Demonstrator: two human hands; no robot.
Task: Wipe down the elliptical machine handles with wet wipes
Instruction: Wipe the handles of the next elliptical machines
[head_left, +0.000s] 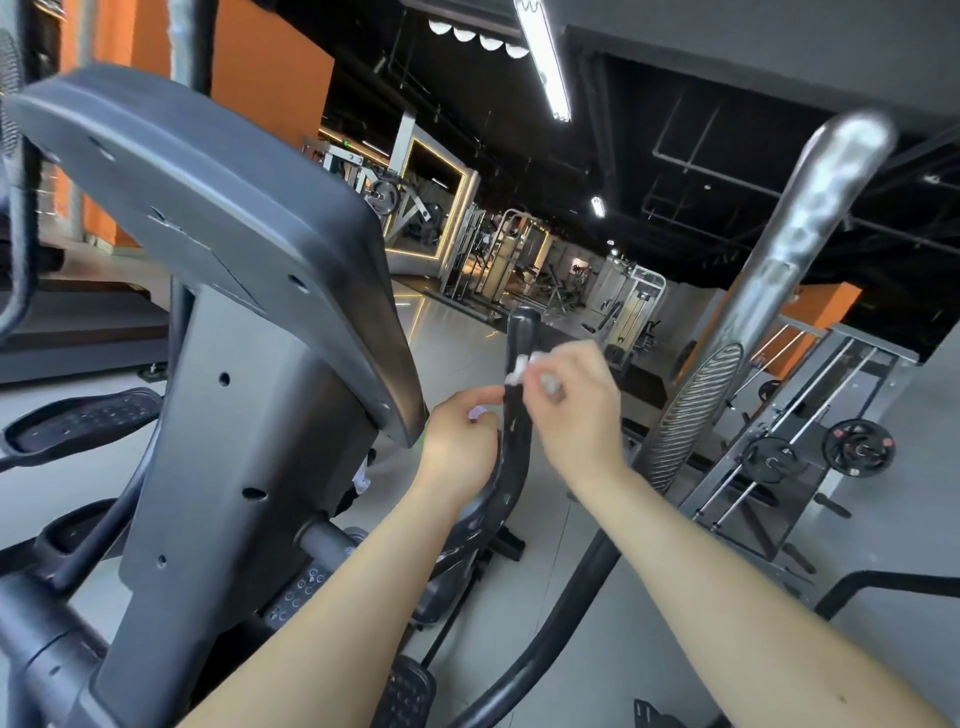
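Handle (521, 332), one short black curved bar, rises at the middle of our view, and we have both hands on it. Our right hand (571, 410) pinches one white wipe (517, 370) against its upper part, fingers bent, forearm reaching in from the lower right. Our left hand (457, 441) grips it just below, from the left, fingers curled round it. The grey console (218, 223) looms just left of our left hand. One tall silver bar (805, 208) stands to the right, with weight plates (858, 448) low behind it.
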